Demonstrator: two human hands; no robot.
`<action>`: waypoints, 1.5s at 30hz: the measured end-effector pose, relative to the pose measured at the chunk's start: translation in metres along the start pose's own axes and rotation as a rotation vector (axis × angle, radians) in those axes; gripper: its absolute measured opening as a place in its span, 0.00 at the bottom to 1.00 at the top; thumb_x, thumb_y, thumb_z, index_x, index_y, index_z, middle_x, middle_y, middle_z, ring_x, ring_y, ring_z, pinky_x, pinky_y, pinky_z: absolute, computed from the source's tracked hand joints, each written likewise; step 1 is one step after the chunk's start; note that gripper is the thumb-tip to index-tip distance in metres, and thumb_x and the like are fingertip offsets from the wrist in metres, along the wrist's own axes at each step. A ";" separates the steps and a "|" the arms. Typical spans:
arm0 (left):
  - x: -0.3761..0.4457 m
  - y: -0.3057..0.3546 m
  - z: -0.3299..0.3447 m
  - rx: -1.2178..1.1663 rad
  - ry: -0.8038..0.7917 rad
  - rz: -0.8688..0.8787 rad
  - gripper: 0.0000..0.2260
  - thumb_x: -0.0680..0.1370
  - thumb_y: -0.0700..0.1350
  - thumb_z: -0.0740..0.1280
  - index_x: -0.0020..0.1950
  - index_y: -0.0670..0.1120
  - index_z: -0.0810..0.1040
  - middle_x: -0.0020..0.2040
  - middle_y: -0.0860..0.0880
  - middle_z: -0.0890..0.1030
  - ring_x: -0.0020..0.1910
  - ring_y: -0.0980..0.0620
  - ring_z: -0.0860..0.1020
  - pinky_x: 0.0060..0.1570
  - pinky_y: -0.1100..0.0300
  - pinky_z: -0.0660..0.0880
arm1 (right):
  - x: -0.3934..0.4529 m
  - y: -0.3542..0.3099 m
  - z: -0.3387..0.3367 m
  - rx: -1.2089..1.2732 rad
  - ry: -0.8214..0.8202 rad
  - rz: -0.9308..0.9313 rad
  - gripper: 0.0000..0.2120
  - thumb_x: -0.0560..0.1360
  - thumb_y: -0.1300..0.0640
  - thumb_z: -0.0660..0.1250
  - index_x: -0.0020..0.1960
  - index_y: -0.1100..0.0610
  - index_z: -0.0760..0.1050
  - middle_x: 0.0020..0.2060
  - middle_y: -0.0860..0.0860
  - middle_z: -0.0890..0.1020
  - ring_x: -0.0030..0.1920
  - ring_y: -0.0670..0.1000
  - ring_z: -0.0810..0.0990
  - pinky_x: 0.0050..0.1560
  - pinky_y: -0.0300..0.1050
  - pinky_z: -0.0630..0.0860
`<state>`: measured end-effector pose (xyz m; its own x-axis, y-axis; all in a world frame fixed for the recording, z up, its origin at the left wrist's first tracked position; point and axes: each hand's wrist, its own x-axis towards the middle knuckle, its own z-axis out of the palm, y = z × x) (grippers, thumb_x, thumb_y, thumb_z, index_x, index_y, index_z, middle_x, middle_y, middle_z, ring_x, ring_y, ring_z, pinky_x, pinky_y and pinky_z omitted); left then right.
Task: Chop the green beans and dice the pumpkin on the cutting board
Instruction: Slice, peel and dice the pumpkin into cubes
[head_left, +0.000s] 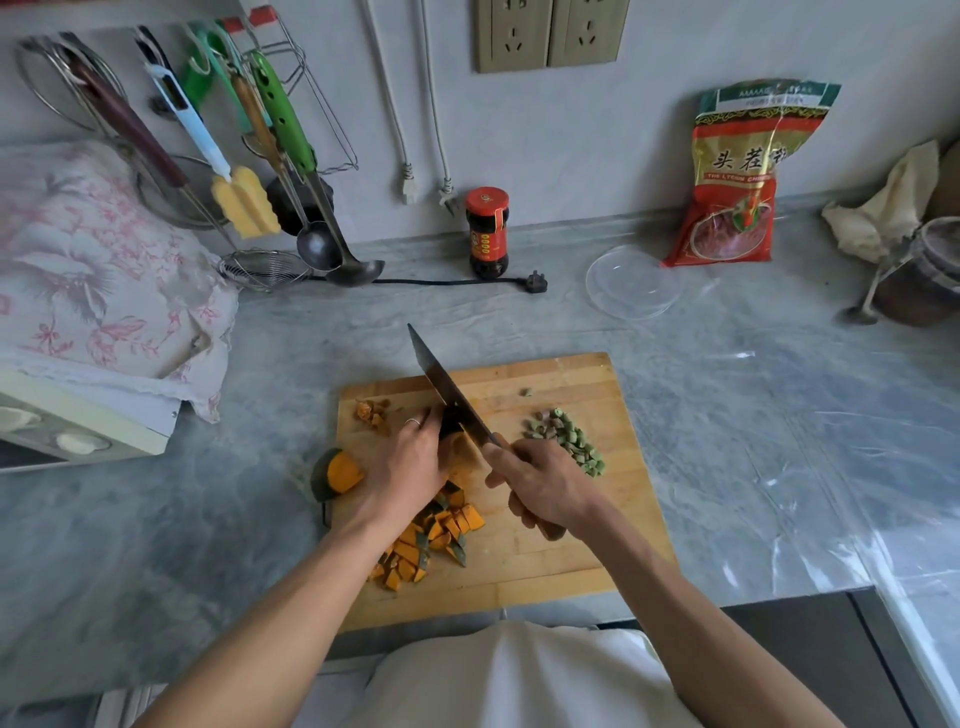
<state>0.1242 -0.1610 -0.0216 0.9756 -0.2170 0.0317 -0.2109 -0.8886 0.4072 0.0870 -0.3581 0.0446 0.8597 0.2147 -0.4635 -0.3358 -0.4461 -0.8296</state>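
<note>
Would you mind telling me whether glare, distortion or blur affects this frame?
Head view: wide-angle bending curves the counter edges; window glare streaks its right side; the cleaver and cutting board are fairly sharp, with soft, diffuse shadows.

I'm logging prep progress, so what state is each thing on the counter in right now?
green beans: chopped, piled on the board's right side
diced pumpkin: cubes heaped near the board's front
pumpkin wedge: uncut, at the board's left edge
pumpkin piece: under the blade, steadied by left hand
cleaver: gripped by right hand
sauce jar: upright, capped
plastic lid: lying flat
</note>
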 end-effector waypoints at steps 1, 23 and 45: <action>0.001 0.000 0.000 -0.001 -0.020 -0.005 0.22 0.80 0.44 0.68 0.73 0.44 0.71 0.61 0.42 0.80 0.54 0.43 0.82 0.45 0.58 0.78 | 0.001 -0.001 -0.001 0.014 -0.002 0.011 0.22 0.82 0.44 0.61 0.48 0.63 0.80 0.24 0.48 0.79 0.24 0.51 0.75 0.25 0.42 0.73; -0.013 0.006 -0.002 0.112 0.173 0.063 0.15 0.81 0.49 0.68 0.64 0.44 0.80 0.52 0.45 0.85 0.43 0.46 0.84 0.32 0.57 0.78 | -0.006 -0.008 -0.012 -0.036 -0.108 0.155 0.15 0.84 0.45 0.56 0.52 0.57 0.71 0.39 0.54 0.81 0.27 0.50 0.74 0.23 0.42 0.70; -0.008 -0.023 -0.002 0.120 0.093 0.169 0.22 0.82 0.59 0.59 0.67 0.46 0.78 0.54 0.46 0.84 0.43 0.48 0.84 0.31 0.60 0.79 | -0.032 -0.033 0.026 -0.143 0.176 0.142 0.31 0.81 0.35 0.51 0.46 0.63 0.74 0.35 0.55 0.78 0.30 0.52 0.73 0.38 0.57 0.79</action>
<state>0.1214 -0.1378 -0.0290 0.9260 -0.3336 0.1766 -0.3720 -0.8857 0.2778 0.0605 -0.3283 0.0786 0.8656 -0.0075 -0.5006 -0.4108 -0.5823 -0.7015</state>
